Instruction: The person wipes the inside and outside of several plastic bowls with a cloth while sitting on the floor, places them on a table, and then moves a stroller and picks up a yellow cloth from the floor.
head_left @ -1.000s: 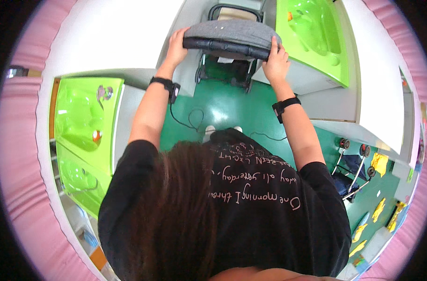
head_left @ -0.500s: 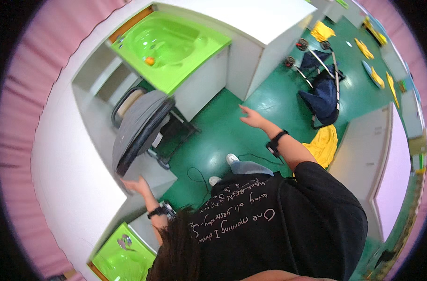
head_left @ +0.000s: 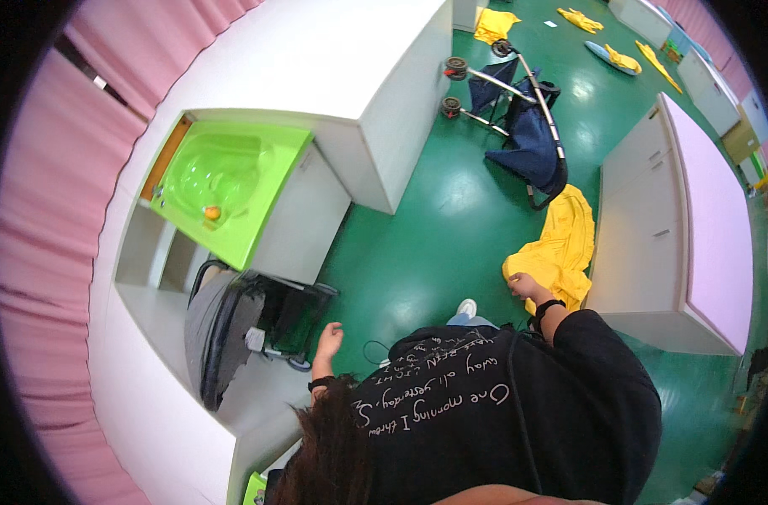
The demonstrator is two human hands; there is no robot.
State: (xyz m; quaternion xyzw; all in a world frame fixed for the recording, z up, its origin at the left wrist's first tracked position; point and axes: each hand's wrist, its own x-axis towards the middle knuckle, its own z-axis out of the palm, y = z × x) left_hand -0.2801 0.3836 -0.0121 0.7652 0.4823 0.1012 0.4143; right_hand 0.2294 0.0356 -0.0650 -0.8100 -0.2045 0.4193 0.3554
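My left hand (head_left: 329, 339) is held out to the left over the green floor, its fingers loosely bent and holding nothing. Nearest to it is a grey and black stroller (head_left: 270, 324) with a rounded canopy, standing beside the white counter. My right hand (head_left: 527, 287) hangs at my right side with loosely curled fingers and nothing visible in it. Below that hand a crumpled yellow cloth (head_left: 565, 240) lies on the floor; the hand seems above it rather than touching. A dark blue stroller (head_left: 527, 139) lies tipped over farther ahead, its wheels pointing left.
A green basin (head_left: 270, 168) with an orange toy (head_left: 212, 212) is set in the white counter (head_left: 316, 50) on the left. On the right stands a cabinet with a lilac top (head_left: 712, 210). More yellow cloths (head_left: 495, 25) lie far off, and a thin cord (head_left: 374, 349) trails near my feet.
The view has turned and shifted right, so the counter and grey stroller sit farther left. My left hand has come away from the stroller's canopy; my right hand has dropped back over the yellow cloth.
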